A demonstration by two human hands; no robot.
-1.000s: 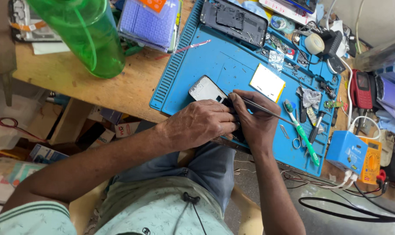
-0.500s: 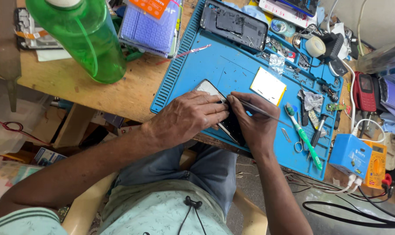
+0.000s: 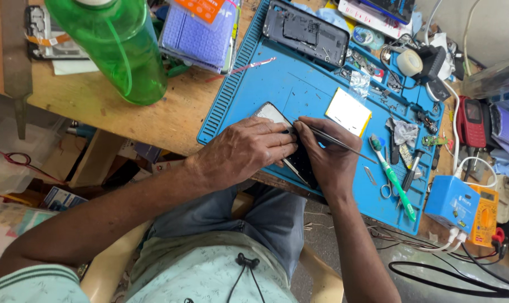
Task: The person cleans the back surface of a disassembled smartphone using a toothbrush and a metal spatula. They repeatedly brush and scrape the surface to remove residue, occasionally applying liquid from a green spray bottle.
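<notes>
Phone (image 3: 296,160) flat on the blue mat (image 3: 254,90), near its front edge, mostly hidden under both hands. Since a second ago the left hand (image 3: 243,151) slid further over it, so less of the pale back shows; reads as pinning it firmer. Left hand presses flat on the phone, not clamped. Right hand (image 3: 327,157) pinches thin tweezers (image 3: 335,140), tips at the phone's middle. Body looks dark, one pale corner showing
</notes>
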